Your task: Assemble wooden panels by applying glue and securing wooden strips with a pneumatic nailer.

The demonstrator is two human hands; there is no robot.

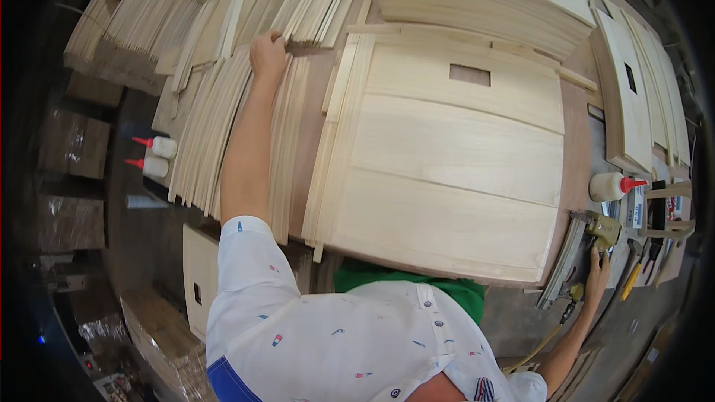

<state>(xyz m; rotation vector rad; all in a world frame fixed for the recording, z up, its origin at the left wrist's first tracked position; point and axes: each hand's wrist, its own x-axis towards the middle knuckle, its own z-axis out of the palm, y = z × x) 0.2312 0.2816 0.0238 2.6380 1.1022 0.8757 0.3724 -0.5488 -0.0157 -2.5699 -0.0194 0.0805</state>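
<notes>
My left hand (268, 58) reaches over a row of long thin wooden strips (216, 126), its fingers curled around the far end of a strip. The grip itself is partly hidden. At the right edge of the table, my right hand (597, 272) is closed on the handle of a nail gun (602, 229), which has a metal magazine and an air hose (538, 348). Between my hands lies a flat pale wooden panel (454, 145) made of several boards, with a rectangular cutout near its far side. Narrow strips (339, 134) lie along its left edge.
Stacked boards (477, 0) stand behind the panel, and piles of wooden slats (164, 7) fill the far left. Two red-capped glue bottles (160, 147) lie left of the strips. Another glue bottle (607, 187) and pliers (633, 268) lie at right.
</notes>
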